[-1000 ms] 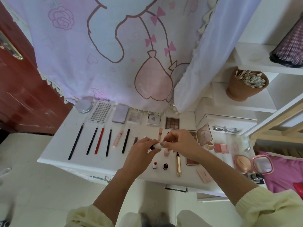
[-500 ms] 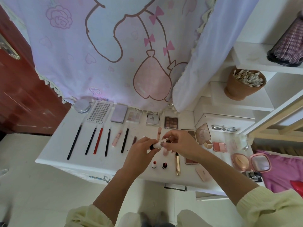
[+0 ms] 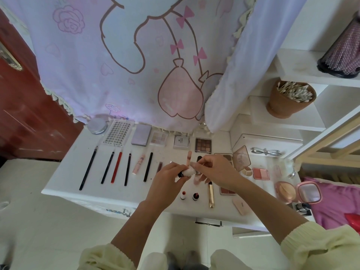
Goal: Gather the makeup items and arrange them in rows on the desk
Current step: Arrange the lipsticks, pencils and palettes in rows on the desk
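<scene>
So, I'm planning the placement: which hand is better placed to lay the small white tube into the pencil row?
Probably left. The left hand grips the small white tube and hovers beside the short dark brown tube in that row; the right hand only pinches its end, farther away.

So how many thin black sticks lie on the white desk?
4 sticks: longest farthest left, one left of the red stick, one right of it, one right of the pink tube. Left hand and right hand may hide more.
</scene>
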